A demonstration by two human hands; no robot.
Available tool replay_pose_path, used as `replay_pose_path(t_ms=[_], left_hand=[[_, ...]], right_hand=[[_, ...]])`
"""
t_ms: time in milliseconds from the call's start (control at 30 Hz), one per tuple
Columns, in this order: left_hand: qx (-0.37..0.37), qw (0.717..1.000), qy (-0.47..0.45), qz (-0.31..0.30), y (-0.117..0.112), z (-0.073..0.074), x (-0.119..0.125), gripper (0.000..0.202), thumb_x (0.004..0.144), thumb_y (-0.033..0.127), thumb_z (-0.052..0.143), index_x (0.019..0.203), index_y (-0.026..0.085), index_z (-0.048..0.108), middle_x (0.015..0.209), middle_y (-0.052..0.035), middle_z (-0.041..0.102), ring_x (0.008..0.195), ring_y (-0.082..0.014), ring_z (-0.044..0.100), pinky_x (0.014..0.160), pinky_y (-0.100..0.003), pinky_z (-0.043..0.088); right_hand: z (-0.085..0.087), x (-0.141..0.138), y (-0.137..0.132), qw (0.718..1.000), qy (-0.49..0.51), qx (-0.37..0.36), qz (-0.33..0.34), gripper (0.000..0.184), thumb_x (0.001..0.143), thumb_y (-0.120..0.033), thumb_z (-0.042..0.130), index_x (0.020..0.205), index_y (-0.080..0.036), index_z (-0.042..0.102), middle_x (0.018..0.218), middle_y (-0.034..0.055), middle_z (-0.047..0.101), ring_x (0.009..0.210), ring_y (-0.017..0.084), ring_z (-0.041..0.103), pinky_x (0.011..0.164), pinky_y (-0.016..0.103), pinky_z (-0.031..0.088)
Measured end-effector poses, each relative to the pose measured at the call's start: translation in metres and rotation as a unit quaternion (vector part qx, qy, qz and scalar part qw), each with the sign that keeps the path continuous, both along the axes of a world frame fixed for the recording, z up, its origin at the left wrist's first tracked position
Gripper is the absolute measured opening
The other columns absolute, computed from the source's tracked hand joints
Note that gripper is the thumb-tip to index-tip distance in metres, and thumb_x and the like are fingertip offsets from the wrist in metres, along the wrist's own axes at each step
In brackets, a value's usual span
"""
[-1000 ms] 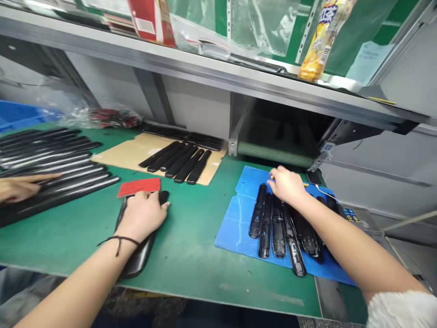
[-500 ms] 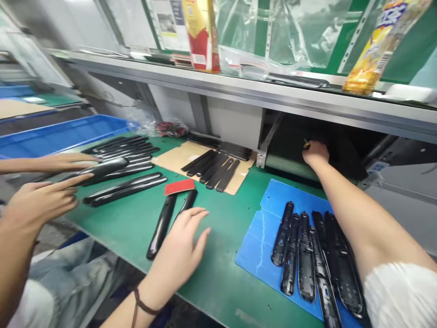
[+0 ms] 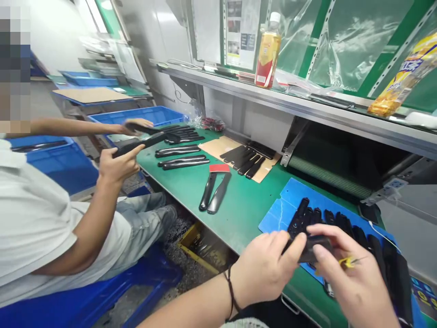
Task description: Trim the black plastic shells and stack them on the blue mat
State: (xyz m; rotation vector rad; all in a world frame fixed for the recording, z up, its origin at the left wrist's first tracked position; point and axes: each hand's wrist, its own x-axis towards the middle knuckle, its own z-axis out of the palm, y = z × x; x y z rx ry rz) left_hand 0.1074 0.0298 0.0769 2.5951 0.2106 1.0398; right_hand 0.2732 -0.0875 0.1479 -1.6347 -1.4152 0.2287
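Over the front of the blue sheet, both my hands are closed on a dark plastic piece; it is blurred and partly covered by fingers. My left hand, with a dark band at the wrist, grips its left end. My right hand pinches its right end between thumb and fingers. Against the right hand's fingers is a small yellow item with a thin dark tip, too blurred to name. Behind the hands, several long black plastic casings lie on the blue sheet.
At left a co-worker holds long black pieces beside blue bins. Two black handles lie by a red block. Black strips rest on cardboard. A shelf edge crosses above the green table.
My right hand has come out of the space under the shelf to meet my left hand, which has moved right from the black handles. Both now hold a dark piece. The view has turned left.
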Motion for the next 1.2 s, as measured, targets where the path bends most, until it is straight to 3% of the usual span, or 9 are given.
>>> replay_pose_path(t_ms=[100, 167, 233, 400, 533, 767, 867, 1000, 1200], left_hand=[[-0.336, 0.936, -0.02, -0.098, -0.011, -0.01, -0.025, 0.05, 0.11, 0.037, 0.035, 0.156, 0.018, 0.04, 0.094, -0.0095, 0.068, 0.059, -0.0154, 0.064, 0.054, -0.028, 0.056], [-0.521, 0.842, -0.044, -0.134, -0.019, -0.016, -0.044, 0.05, 0.11, 0.046, 0.034, 0.151, 0.019, 0.048, 0.085, -0.0043, 0.064, 0.048, -0.0095, 0.054, 0.046, -0.022, 0.048], [-0.616, 0.773, -0.07, -0.132, -0.028, -0.02, -0.062, 0.053, 0.109, 0.052, 0.038, 0.147, 0.017, 0.051, 0.073, -0.0005, 0.058, 0.045, -0.0086, 0.05, 0.042, -0.02, 0.045], [-0.697, 0.704, -0.106, -0.086, -0.044, -0.018, -0.101, 0.05, 0.104, 0.054, 0.05, 0.133, 0.014, 0.057, 0.058, 0.0034, 0.052, 0.041, -0.0089, 0.047, 0.04, -0.017, 0.041], [-0.712, 0.68, -0.175, -0.024, -0.03, -0.016, -0.131, 0.04, 0.106, 0.052, 0.046, 0.098, 0.015, 0.061, 0.052, 0.0016, 0.053, 0.036, -0.0086, 0.044, 0.037, -0.017, 0.037], [-0.744, 0.506, -0.42, 0.12, 0.02, -0.019, -0.155, 0.026, 0.106, 0.033, 0.042, 0.09, 0.016, 0.053, 0.08, -0.0022, 0.06, 0.042, -0.0057, 0.042, 0.037, -0.018, 0.038], [-0.727, 0.493, -0.457, 0.136, 0.019, -0.023, -0.145, 0.025, 0.107, 0.032, 0.039, 0.092, 0.016, 0.052, 0.081, -0.0028, 0.059, 0.044, -0.006, 0.043, 0.039, -0.018, 0.039], [-0.716, 0.514, -0.46, 0.113, 0.009, -0.029, -0.128, 0.022, 0.107, 0.032, 0.041, 0.092, 0.018, 0.048, 0.084, -0.0021, 0.059, 0.046, -0.0057, 0.045, 0.04, -0.017, 0.038], [-0.724, 0.565, -0.396, 0.004, 0.003, -0.03, -0.123, 0.024, 0.103, 0.041, 0.054, 0.093, 0.02, 0.047, 0.086, 0.0012, 0.055, 0.045, -0.0036, 0.041, 0.038, -0.015, 0.037]], right_hand=[[-0.038, -0.034, 0.002, 0.996, 0.036, 0.075, 0.037, 0.052, 0.096, -0.036, 0.069, 0.144, -0.028, 0.052, 0.093, 0.0021, 0.068, 0.06, 0.013, 0.059, 0.054, 0.025, 0.052], [-0.06, -0.052, 0.009, 0.991, -0.004, 0.092, 0.097, 0.035, 0.093, -0.032, 0.074, 0.126, -0.026, 0.063, 0.084, -0.0002, 0.063, 0.063, 0.013, 0.059, 0.057, 0.025, 0.051], [-0.077, -0.07, 0.017, 0.982, -0.041, 0.1, 0.153, 0.01, 0.094, -0.023, 0.072, 0.104, -0.023, 0.069, 0.077, -0.0009, 0.061, 0.065, 0.012, 0.059, 0.059, 0.024, 0.049], [-0.092, -0.107, 0.026, 0.957, -0.128, 0.189, 0.177, 0.007, 0.098, -0.014, 0.065, 0.101, -0.019, 0.069, 0.074, 0.0015, 0.066, 0.064, 0.013, 0.058, 0.058, 0.028, 0.044], [-0.089, -0.122, 0.022, 0.963, -0.04, 0.235, 0.125, 0.014, 0.094, -0.011, 0.069, 0.104, -0.021, 0.069, 0.08, 0.0021, 0.068, 0.07, 0.016, 0.063, 0.066, 0.03, 0.052], [-0.114, -0.149, 0.037, 0.973, -0.083, 0.136, 0.17, 0.033, 0.096, -0.025, 0.07, 0.127, -0.019, 0.06, 0.092, 0.0061, 0.066, 0.077, 0.018, 0.062, 0.064, 0.03, 0.051], [-0.126, -0.163, 0.031, 0.942, -0.101, 0.171, 0.27, 0.018, 0.1, -0.032, 0.066, 0.11, -0.019, 0.061, 0.088, 0.0061, 0.065, 0.074, 0.017, 0.06, 0.061, 0.03, 0.045], [-0.132, -0.171, 0.018, 0.916, -0.202, 0.217, 0.27, 0.006, 0.099, -0.017, 0.06, 0.104, -0.018, 0.062, 0.078, 0.0046, 0.065, 0.061, 0.015, 0.051, 0.054, 0.032, 0.029], [-0.127, -0.173, 0.006, 0.933, -0.121, 0.172, 0.294, 0.013, 0.099, -0.011, 0.051, 0.099, -0.019, 0.061, 0.077, 0.0043, 0.066, 0.06, 0.014, 0.053, 0.054, 0.032, 0.034]])
